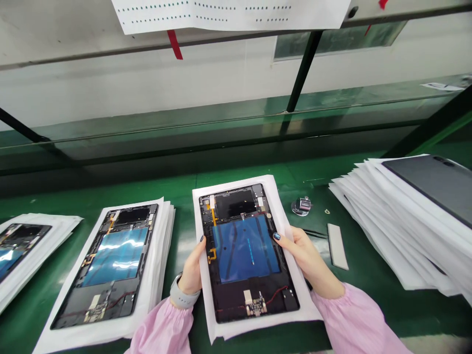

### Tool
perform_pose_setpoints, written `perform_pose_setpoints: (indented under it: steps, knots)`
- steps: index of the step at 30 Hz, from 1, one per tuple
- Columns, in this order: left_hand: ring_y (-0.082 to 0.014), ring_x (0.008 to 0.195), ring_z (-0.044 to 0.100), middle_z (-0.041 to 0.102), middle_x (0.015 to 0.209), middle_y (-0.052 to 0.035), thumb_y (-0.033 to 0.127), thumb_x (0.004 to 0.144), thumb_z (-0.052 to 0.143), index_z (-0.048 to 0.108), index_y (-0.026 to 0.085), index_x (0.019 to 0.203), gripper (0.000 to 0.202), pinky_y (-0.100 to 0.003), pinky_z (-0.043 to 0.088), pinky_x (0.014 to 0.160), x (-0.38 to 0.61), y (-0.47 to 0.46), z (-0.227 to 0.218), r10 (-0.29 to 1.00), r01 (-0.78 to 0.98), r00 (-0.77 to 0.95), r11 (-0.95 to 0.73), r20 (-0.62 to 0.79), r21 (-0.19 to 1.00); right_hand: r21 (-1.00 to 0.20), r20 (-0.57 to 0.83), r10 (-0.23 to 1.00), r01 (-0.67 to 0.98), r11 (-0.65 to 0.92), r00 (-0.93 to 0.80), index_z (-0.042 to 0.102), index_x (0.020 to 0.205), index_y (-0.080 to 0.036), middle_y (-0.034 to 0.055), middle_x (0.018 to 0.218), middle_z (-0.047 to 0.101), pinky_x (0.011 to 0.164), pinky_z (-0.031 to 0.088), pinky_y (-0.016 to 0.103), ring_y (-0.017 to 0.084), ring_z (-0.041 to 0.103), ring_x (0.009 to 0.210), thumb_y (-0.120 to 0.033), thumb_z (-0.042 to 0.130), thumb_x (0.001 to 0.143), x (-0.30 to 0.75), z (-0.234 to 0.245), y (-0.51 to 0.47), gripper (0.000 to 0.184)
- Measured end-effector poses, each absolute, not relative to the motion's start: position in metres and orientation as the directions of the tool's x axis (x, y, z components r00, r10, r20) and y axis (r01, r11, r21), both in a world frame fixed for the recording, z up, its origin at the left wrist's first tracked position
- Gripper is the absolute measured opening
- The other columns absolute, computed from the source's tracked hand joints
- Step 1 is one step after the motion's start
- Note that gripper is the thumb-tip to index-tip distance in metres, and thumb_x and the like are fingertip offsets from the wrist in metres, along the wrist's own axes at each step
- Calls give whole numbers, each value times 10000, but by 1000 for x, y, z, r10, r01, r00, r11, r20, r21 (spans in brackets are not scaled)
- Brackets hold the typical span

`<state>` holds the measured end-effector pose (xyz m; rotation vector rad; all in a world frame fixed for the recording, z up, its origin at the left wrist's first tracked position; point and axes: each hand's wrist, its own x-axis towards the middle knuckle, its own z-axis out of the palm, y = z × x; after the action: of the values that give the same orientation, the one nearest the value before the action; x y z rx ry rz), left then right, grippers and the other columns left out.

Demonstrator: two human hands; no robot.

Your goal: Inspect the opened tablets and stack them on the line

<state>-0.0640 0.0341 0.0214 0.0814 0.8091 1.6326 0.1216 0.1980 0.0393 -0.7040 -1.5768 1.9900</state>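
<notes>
My left hand [191, 268] and my right hand [306, 260] grip the long edges of an open tablet housing [245, 248], which lies on a white foam sheet [308, 309]. Its blue-filmed battery area, black internal frame and small circuit board all face up. A grey smartwatch [184, 294] circles my left wrist. Pink sleeves cover both forearms. Just left of my left hand, a second open tablet [114, 258] rests on a stack of white foam sheets [162, 255]. A third tablet [18, 246] sits partly cut off at the far left.
A tall stack of white sheets [383, 231] lies at the right, topped by a dark grey tablet back [431, 187]. A metal tally counter [302, 205] and a white strip [337, 246] lie on the green bench mat [236, 179]. Paper [228, 12] hangs above.
</notes>
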Motion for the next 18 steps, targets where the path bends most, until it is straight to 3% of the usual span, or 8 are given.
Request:
perform_pose_setpoints:
  steps: [4, 10, 18]
  knots:
    - [-346, 1106, 693, 805, 965, -101, 387, 837, 663, 772, 154, 965, 287, -472, 517, 1031, -65, 36, 22, 851, -850, -264, 17, -454, 527, -939, -159, 638, -84, -334, -754, 768, 845, -170, 25, 690, 690, 551, 474, 233, 165, 591, 624, -541, 829, 706, 120, 43, 195, 400]
    - [-339, 1007, 732, 803, 935, -117, 408, 807, 705, 751, 135, 996, 336, -448, 584, 922, -65, 38, 26, 852, -835, -259, 39, -454, 549, -857, -274, 602, -94, -507, -750, 743, 930, -190, 33, 770, 725, 573, 525, 234, 167, 644, 639, -438, 849, 714, 119, 47, 192, 346]
    - [-323, 933, 752, 799, 873, -104, 439, 774, 727, 743, 154, 975, 348, -403, 629, 778, -65, 40, 28, 833, -793, -306, 45, -461, 608, -880, -319, 619, -17, -474, -717, 709, 964, -191, 75, 899, 755, 574, 549, 267, 244, 713, 795, -445, 790, 742, 121, 49, 192, 346]
